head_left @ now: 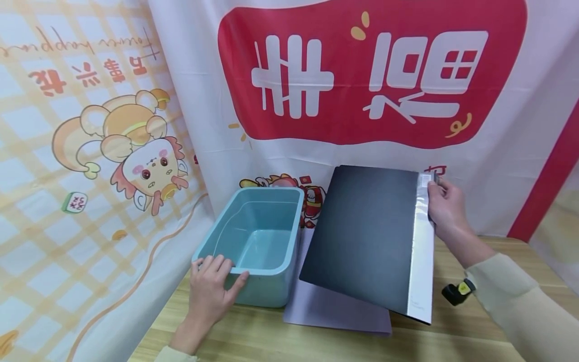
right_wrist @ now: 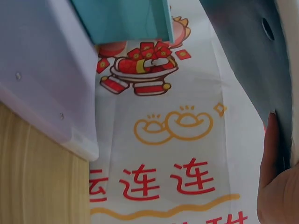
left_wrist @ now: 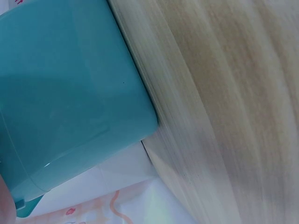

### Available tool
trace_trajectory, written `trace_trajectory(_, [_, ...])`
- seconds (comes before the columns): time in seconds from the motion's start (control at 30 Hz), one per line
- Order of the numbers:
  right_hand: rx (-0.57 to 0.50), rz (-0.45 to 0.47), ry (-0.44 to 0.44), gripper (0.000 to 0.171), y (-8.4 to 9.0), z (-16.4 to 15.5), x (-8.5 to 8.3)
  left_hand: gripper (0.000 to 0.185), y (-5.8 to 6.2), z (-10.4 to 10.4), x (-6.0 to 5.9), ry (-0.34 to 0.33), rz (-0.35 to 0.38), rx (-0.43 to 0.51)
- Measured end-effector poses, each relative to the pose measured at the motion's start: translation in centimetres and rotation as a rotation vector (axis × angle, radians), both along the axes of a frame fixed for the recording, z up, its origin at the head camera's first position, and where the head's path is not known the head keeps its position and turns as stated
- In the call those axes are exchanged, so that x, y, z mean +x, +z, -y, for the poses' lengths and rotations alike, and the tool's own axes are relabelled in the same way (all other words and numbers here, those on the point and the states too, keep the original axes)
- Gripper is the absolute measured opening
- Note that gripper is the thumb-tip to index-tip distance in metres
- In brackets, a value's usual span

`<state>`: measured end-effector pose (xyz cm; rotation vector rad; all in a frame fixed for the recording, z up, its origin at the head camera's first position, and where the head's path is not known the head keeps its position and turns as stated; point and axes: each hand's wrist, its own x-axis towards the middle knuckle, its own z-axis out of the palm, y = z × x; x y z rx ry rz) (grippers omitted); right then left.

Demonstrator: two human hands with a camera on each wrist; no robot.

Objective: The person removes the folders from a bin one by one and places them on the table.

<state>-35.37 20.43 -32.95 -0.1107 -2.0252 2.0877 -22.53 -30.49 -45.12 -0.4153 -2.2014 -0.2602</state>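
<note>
Our right hand (head_left: 445,208) pinches the black folder (head_left: 362,236) by its top corner at 2 o'clock, tilted over the desk (head_left: 452,337). Our left hand (head_left: 210,286) rests with relaxed fingers on the teal bin (head_left: 253,236) rim at 9 o'clock. We judge that the corner pinch may slip, dropping the folder against the bin.

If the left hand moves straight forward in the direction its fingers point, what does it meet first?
Probably the inside of the teal bin: the left hand rests on its near rim, fingers pointing over the opening. Depth is unclear.
</note>
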Motion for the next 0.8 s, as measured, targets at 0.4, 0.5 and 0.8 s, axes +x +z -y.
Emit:
trace_trajectory(0.4, [0.106, -0.053, -0.079, 0.056, -0.9, -1.8, -0.6, 0.045, 0.2, 0.3, -0.1, 0.005, 0.002, 0.006])
trace_trajectory(0.5, [0.083, -0.096, -0.080, 0.053, -1.2, -2.5, -0.9, 0.045, 0.2, 0.4, -0.2, 0.011, 0.005, 0.006])
trace_trajectory(0.8, [0.287, -0.086, -0.108, 0.056, -2.3, -4.2, -1.6, 0.046, 0.2, 0.6, -0.5, 0.018, 0.001, 0.006])
